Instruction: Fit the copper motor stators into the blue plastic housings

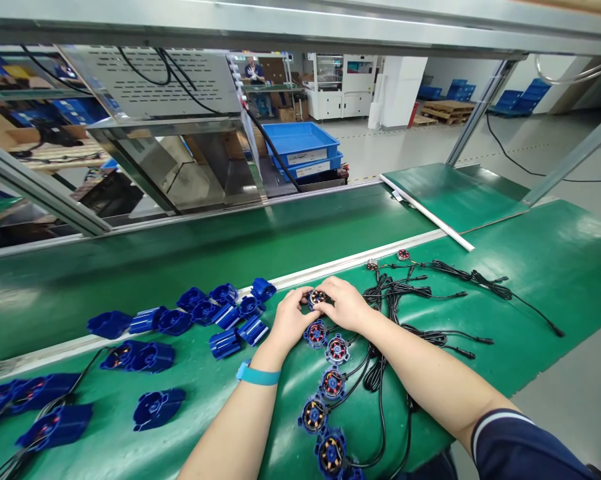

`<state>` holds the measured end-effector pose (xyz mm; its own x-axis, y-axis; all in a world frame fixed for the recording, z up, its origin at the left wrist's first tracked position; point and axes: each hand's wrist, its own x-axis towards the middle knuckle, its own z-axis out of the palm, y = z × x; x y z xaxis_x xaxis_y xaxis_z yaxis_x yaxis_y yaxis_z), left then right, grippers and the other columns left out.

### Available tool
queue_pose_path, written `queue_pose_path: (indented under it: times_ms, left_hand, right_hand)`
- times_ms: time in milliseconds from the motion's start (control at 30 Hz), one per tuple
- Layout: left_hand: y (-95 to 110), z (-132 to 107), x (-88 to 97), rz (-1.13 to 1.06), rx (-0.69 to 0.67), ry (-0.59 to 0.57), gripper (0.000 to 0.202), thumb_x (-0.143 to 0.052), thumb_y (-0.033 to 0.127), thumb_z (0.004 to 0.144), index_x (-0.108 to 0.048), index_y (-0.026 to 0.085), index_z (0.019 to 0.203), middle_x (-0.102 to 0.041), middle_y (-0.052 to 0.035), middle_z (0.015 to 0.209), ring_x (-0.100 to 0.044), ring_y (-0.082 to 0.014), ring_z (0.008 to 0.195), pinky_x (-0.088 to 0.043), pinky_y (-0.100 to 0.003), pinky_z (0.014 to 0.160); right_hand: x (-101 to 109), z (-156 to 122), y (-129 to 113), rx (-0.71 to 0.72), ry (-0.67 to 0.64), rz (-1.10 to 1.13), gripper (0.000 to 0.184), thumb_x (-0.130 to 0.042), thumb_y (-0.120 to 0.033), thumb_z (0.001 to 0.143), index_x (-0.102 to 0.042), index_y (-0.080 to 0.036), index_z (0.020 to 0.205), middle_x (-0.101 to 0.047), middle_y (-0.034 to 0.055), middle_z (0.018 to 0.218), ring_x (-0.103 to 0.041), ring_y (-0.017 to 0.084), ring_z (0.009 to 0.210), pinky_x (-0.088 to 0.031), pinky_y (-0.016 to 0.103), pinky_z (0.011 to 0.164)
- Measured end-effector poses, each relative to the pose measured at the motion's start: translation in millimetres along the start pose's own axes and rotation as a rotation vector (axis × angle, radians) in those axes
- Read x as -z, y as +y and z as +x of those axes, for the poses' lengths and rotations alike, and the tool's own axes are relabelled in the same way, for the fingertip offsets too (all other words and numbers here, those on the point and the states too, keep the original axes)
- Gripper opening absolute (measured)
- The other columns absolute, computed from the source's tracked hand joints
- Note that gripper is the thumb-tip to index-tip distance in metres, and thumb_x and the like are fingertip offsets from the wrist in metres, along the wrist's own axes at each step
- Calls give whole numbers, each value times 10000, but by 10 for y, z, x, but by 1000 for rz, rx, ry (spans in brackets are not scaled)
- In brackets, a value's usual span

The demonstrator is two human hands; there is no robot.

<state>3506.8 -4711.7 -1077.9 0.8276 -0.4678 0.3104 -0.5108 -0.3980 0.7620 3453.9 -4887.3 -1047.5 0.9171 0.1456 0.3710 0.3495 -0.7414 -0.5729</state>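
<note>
Both of my hands meet around a small round motor core [317, 299] with copper windings. My left hand [294, 316] grips it from the left, and a teal band circles that wrist. From the right, the fingers of my right hand [344, 304] close on the same part. Just below my hands, a row of blue housings with wound cores [332, 383] runs toward me, black cables trailing off to their right. Blue plastic housings [225, 316] lie loosely grouped to the left of my left hand. The underside of the held part is hidden by my fingers.
Bundled black cables [393, 293] spread right of my hands, two loose cores [403, 255] at their far end. More blue housings [55, 427] lie at the left. A white rail [300, 272] separates the mat from a green belt [190, 257]. A metal frame [280, 27] crosses overhead.
</note>
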Motion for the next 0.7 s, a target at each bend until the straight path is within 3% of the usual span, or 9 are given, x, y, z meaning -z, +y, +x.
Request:
queue_pose_path:
  times_ms: [167, 500, 600, 700]
  left_hand:
    - [-14, -6, -16, 6, -91, 49, 401, -716, 201, 732, -650, 209, 1127, -677, -44, 1021, -627, -201, 912, -548, -360, 834]
    - [-33, 2, -65, -29, -100, 33, 393, -779, 268, 754, -637, 200, 1114, -674, -50, 1032, -646, -191, 896, -566, -340, 796]
    - [-6, -9, -67, -30, -68, 69, 433, -780, 261, 755, -599, 195, 1142, -666, -60, 1079, -645, -199, 923, -558, -358, 829]
    - [82, -58, -36, 74, -113, 87, 362, -774, 251, 765, -608, 200, 1083, -672, -58, 1031, -627, -223, 966, -537, -379, 870]
  right_hand:
    - [33, 15, 4, -36, -16, -30, 255, -753, -290, 845, -717, -187, 1075, -637, 64, 1010, -594, 209, 956, -475, 380, 906]
    - [-4, 27, -26, -79, -37, -121, 174, -640, -274, 934, -740, -203, 1058, -687, 69, 1051, -627, 201, 978, -459, 353, 869]
    - [81, 10, -56, -89, -27, -139, 220, -618, -327, 945, -719, -183, 1078, -698, 94, 1069, -645, 206, 986, -479, 332, 867]
    - [252, -72, -11, -182, -119, -244, 268, -669, -417, 885, -722, -171, 976, -726, 113, 940, -678, 231, 865, -501, 319, 771]
